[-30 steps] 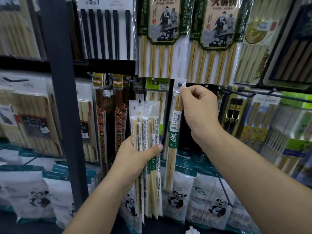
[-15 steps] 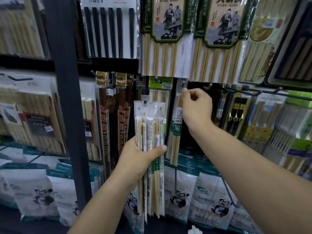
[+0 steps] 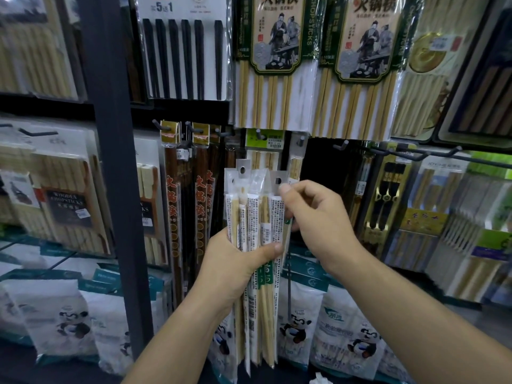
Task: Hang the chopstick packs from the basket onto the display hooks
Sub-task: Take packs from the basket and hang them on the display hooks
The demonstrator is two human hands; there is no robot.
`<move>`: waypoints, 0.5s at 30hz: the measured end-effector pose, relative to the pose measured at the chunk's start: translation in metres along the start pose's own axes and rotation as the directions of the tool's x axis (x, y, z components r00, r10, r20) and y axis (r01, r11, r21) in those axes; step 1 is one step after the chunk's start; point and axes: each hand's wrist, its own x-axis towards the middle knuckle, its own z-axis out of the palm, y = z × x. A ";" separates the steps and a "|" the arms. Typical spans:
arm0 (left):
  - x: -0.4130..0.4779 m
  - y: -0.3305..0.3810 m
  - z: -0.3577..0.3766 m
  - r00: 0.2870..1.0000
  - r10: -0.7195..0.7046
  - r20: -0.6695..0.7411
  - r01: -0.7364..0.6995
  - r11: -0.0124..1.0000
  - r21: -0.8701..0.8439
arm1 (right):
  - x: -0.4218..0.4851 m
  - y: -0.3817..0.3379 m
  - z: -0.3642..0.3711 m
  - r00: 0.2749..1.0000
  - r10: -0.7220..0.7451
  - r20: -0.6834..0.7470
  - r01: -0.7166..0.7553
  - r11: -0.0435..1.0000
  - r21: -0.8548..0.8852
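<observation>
The left hand [image 3: 235, 261] is closed around a bundle of packs [image 3: 256, 217] held upright, thumb pressed across the front; the fingers are hidden behind the bundle, and the lower ends drop out of sight near the frame's bottom edge. At 3 o'clock of the bundle's top, the right hand [image 3: 315, 214] curls with fingertips at the hole tab of the rightmost pack; whether it pinches the tab or only touches it cannot be told, since the thumb is hidden. At 12 o'clock of that hand, one pack [image 3: 296, 162] hangs on a hook [image 3: 301, 140], its lower half covered by the hand. The neighbouring hook [image 3: 342, 146] at 2 o'clock is bare. Side shelves are blurred, labels unreadable. No basket is in view.
</observation>
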 end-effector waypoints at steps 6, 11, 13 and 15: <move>0.000 -0.001 0.001 0.997 -0.077 0.020 0.078 0.996 -0.045 | 0.001 -0.009 -0.003 0.997 0.004 -0.081 -0.005 1.000 -0.001; 0.004 -0.007 -0.009 0.984 -0.174 -0.041 0.175 0.984 0.029 | 0.020 -0.028 -0.009 0.978 -0.022 -0.208 0.045 0.993 0.109; 0.005 -0.009 -0.011 0.981 -0.187 -0.058 0.189 0.981 0.033 | 0.027 -0.034 -0.009 0.975 -0.035 -0.218 0.064 0.990 0.129; 0.006 -0.009 -0.011 0.980 -0.188 -0.057 0.190 0.981 0.033 | 0.032 -0.036 -0.007 0.967 -0.029 -0.254 0.064 0.989 0.131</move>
